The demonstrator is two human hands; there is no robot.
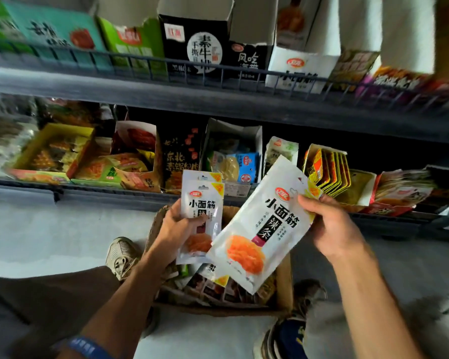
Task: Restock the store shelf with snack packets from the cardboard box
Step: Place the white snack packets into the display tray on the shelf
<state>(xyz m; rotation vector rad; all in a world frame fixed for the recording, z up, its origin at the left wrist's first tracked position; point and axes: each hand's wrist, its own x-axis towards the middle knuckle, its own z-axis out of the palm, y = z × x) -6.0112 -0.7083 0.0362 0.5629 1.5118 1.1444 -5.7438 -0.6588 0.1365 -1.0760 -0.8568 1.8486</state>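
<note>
Left hand (pixel 178 226): pinches small stack of white packets (pixel 201 203) by the side edge.
Right hand (pixel 329 224): grips larger packet (pixel 259 226) at top corner.
Position: above cardboard box (pixel 283 283), below shelf (pixel 218 200).
Handling: light, floppy, slick film; edges look safest.

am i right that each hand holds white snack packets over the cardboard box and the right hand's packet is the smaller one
Not quite. The head view shows the right hand gripping the larger white packet; the smaller packets are in the left hand. Both are indeed over the cardboard box.
</note>
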